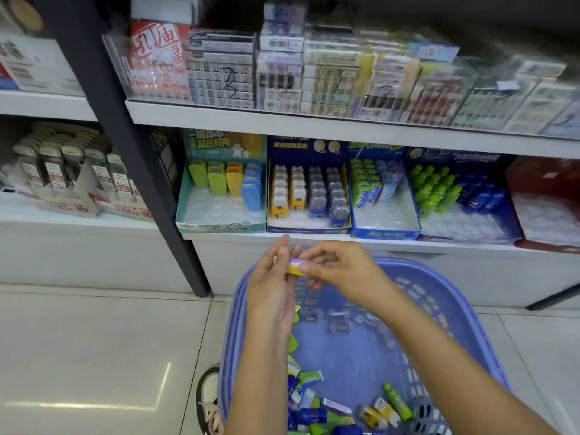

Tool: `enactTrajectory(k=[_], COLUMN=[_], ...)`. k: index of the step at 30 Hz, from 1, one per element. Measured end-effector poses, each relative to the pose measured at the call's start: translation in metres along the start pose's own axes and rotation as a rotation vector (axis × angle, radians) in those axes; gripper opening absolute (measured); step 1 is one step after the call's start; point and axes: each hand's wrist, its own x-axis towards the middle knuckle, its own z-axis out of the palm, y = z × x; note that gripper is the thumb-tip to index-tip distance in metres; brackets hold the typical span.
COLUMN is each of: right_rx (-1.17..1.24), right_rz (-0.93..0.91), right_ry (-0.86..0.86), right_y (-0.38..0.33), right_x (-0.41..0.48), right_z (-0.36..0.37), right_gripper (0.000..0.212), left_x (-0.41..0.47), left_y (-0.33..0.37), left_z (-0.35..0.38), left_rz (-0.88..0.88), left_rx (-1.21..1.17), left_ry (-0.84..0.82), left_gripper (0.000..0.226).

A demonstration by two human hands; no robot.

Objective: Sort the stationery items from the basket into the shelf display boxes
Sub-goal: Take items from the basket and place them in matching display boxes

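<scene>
The basket (439,296) holds loose green, blue and yellow packs at its 6 o'clock end and clear cases nearer 12. On the shelf at 12 o'clock, the teal box (219,226) holds green, yellow, orange and blue pieces; the navy box (307,229) has yellow and grey ones; the blue box (384,234) has green and pale packs. Over the basket's 11 o'clock rim, a yellow-purple pack (296,266) lies with its long axis 9 to 3. The left hand (273,287) holds its 9 o'clock end and the right hand (339,271) pinches the other.

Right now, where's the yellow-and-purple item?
The item is mid-frame in the head view, held between left hand and right hand, over the basket rim.
</scene>
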Motion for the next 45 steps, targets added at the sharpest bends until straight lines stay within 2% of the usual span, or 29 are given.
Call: enactTrajectory(k=[3,7,9,13,16,19,21,23,26,28,36,40,43,45], right_rx=[-0.024,-0.064,0.007,0.35,0.339,0.163,-0.118,-0.427,-0.679,-0.751,-0.828,-0.96,-1.017,-1.03], right_rz=[-0.098,-0.177,-0.132,-0.015,-0.059,-0.136,-0.198,-0.251,-0.22,-0.169,-0.111,-0.089,0.057,0.139], right_ry=[0.099,0.059,0.112,0.268,0.313,0.494,0.657,0.741,0.687,0.64,0.424,0.415,0.345,0.337], right_y=[0.005,0.007,0.012,0.021,0.017,0.01,0.005,0.002,0.004,0.008,0.006,0.004,-0.012,-0.022], right_x=[-0.01,-0.021,-0.025,-0.029,-0.029,-0.016,0.0,0.02,0.053,0.071,0.096,0.094,0.097,0.091], right_z=[-0.021,-0.051,-0.06,-0.074,-0.088,-0.12,-0.147,-0.172,-0.195,-0.202,-0.215,-0.211,-0.204,-0.197], right_gripper=[0.017,0.03,0.027,0.02,0.01,0.013,0.011,0.009,0.017,0.018,0.013,0.021,0.026,0.026], left_x=[-0.008,-0.014,-0.015,-0.016,-0.011,0.001,0.011,0.019,0.028,0.031,0.038,0.039,0.038,0.033], left_y=[-0.005,-0.013,-0.017,-0.03,-0.039,-0.048,-0.055,-0.062,-0.072,-0.076,-0.081,-0.082,-0.079,-0.078], left_z=[0.007,0.01,0.014,0.034,0.052,0.068,0.077,0.087,0.096,0.096,0.086,0.086,0.089,0.088], left_rz=[-0.087,-0.184,-0.147,-0.023,0.083,0.237,0.377,0.474,0.518,0.569,0.682,0.681,0.65,0.644], left_rx=[0.147,0.371,0.362,0.367,0.471,0.812,1.177,1.496,1.802,1.888,1.889,1.879,1.89,1.815], left_ry=[-0.112,-0.237,-0.277,-0.337,-0.35,-0.364,-0.438,-0.566,-0.68,-0.684,-0.703,-0.708,-0.724,-0.734], left_gripper=[0.022,0.023,0.018,0.021,0.023,0.029,0.041,0.052,0.062,0.066,0.068,0.068,0.068,0.065])
